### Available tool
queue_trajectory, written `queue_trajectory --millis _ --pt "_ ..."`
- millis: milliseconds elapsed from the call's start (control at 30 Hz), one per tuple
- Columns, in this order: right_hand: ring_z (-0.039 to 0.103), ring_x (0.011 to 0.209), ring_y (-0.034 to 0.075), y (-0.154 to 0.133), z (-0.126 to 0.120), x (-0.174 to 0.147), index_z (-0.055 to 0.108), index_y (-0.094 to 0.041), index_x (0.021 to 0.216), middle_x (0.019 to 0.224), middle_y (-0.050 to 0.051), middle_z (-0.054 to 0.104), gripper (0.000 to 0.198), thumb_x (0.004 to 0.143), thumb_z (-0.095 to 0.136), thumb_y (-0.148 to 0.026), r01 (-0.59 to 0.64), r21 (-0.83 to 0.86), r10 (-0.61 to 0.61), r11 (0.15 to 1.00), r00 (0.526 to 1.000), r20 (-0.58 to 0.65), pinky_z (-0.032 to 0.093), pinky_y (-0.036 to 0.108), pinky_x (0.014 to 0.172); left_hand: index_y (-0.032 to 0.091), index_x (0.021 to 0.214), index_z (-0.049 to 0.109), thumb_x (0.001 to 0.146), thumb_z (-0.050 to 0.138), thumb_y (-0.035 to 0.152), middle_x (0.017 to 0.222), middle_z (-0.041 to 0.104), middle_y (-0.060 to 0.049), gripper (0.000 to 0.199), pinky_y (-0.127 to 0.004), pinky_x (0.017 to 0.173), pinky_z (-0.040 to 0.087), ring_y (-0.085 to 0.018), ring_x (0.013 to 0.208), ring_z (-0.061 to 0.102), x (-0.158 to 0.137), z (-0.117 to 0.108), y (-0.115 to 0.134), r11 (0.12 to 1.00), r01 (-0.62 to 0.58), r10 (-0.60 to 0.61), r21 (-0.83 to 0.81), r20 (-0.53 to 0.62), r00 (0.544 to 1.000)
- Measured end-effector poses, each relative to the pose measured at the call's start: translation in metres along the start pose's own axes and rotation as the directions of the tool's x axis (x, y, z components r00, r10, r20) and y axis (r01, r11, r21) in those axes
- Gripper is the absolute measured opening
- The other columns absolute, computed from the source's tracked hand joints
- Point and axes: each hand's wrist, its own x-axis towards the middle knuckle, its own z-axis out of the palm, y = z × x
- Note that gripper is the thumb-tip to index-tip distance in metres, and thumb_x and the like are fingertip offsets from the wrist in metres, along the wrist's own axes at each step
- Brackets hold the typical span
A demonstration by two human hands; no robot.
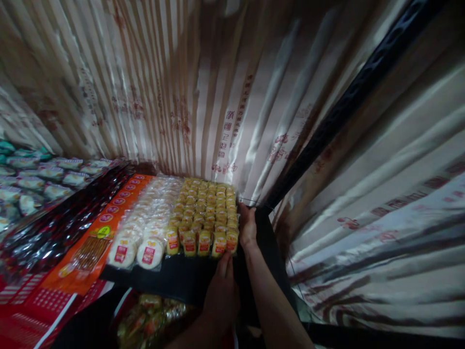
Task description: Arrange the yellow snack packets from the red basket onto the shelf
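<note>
Rows of small yellow wrapped snack packets (pixel 204 208) stand on a dark shelf (pixel 181 276), close to the curtain. Their front packets bear red and orange labels. My left hand (pixel 222 288) is in front of the rows, its outstretched fingertips touching the bottom of the front right packet. Along the right side of the rows lies my right hand (pixel 248 225), fingers stretched out flat against the packets at the back right. Left of the yellow packets are two rows of round white wrapped pieces (pixel 150 252) with red labels.
Orange snack bags (pixel 92 247), dark shiny packs (pixel 61 218) and pale wrapped packets (pixel 54 172) line the left. Below are a red basket (pixel 39 310) and golden wrapped goods (pixel 145 320). A pleated curtain (pixel 174 87) hangs behind; a black perforated post (pixel 334 111) rises at right.
</note>
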Motion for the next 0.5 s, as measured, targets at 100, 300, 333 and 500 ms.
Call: queue_trajectory --millis 100,300,333,500 --pt "0.052 0.115 0.022 -0.008 -0.008 -0.032 0.060 -0.016 0.103 0.119 0.009 0.060 0.058 0.079 0.037 -0.063 -0.038 0.122 0.065 0.992 0.972 -0.226 0.042 0.040 0.097 -0.002 0.132 0.039 0.076 0.035 0.008 0.140 0.038 -0.019 0.057 -0.038 0.111 0.029 -0.026 0.133 0.030 -0.003 -0.003 0.000 0.995 -0.081 0.081 0.063 0.005 0.997" --pt "0.057 0.105 0.021 -0.033 -0.016 -0.133 0.059 -0.016 0.100 0.109 0.010 0.061 0.039 0.081 0.044 -0.047 0.090 0.033 -0.076 0.995 0.950 -0.302 0.046 0.034 0.082 0.001 0.122 0.049 0.078 0.036 0.011 0.127 0.049 -0.019 0.047 -0.037 0.104 0.038 -0.026 0.120 0.044 -0.006 -0.012 0.003 0.970 -0.201 0.205 0.136 -0.015 0.979" --pt "0.058 0.102 0.020 -0.035 -0.018 -0.151 0.059 -0.016 0.102 0.108 0.010 0.061 0.038 0.083 0.043 -0.045 0.105 -0.008 -0.103 0.994 0.949 -0.297 0.047 0.032 0.078 0.004 0.118 0.053 0.078 0.037 0.011 0.123 0.052 -0.017 0.044 -0.037 0.102 0.041 -0.025 0.116 0.047 -0.009 -0.013 0.002 0.970 -0.208 0.214 0.122 -0.032 0.976" --pt "0.061 0.086 0.019 -0.023 -0.028 -0.231 0.059 -0.012 0.102 0.094 0.010 0.065 0.043 0.083 0.043 -0.047 0.045 -0.217 -0.094 0.975 0.971 -0.218 0.046 0.031 0.071 0.013 0.102 0.060 0.080 0.039 0.013 0.112 0.057 -0.010 0.031 -0.032 0.092 0.047 -0.019 0.104 0.053 -0.060 -0.018 -0.018 0.975 -0.216 0.221 0.048 -0.172 0.960"
